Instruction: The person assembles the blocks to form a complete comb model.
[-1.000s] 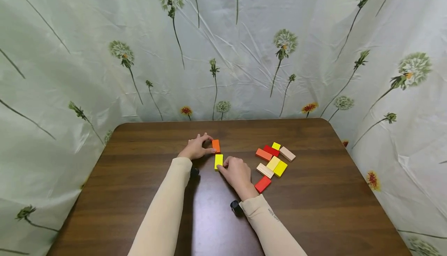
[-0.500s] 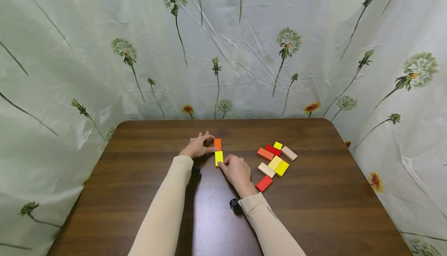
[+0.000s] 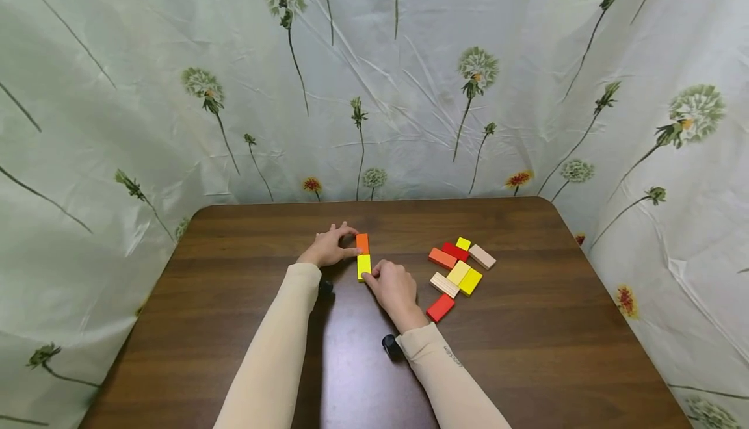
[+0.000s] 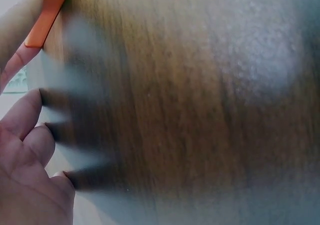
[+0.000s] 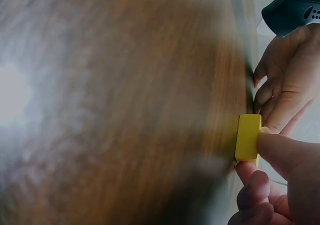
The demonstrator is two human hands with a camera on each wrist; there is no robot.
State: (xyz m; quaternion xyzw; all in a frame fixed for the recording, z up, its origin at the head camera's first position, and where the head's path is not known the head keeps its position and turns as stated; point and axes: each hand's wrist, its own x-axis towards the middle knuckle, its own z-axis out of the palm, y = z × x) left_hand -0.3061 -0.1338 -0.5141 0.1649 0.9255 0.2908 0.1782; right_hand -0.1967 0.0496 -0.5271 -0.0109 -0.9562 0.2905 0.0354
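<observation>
An orange wooden block (image 3: 363,243) lies flat on the table, its long side pointing away from me. My left hand (image 3: 328,248) holds it between thumb and index finger; in the left wrist view the other fingers rest on the table beside the orange block (image 4: 46,21). Directly on its near side, end to end and seemingly touching, lies a yellow block (image 3: 364,265). My right hand (image 3: 395,289) pinches that block near its closer end. In the right wrist view, thumb and fingertips hold the yellow block (image 5: 248,137) from opposite sides.
Right of my right hand lies a loose cluster of several blocks, among them a red block (image 3: 441,308), an orange-red block (image 3: 443,259), a yellow block (image 3: 471,282) and a pale wood block (image 3: 482,257). A flowered curtain (image 3: 374,91) hangs behind the brown table (image 3: 526,364).
My right hand has slid the yellow block away from me, closing the gap to the orange block. My left hand has kept its place at the orange block.
</observation>
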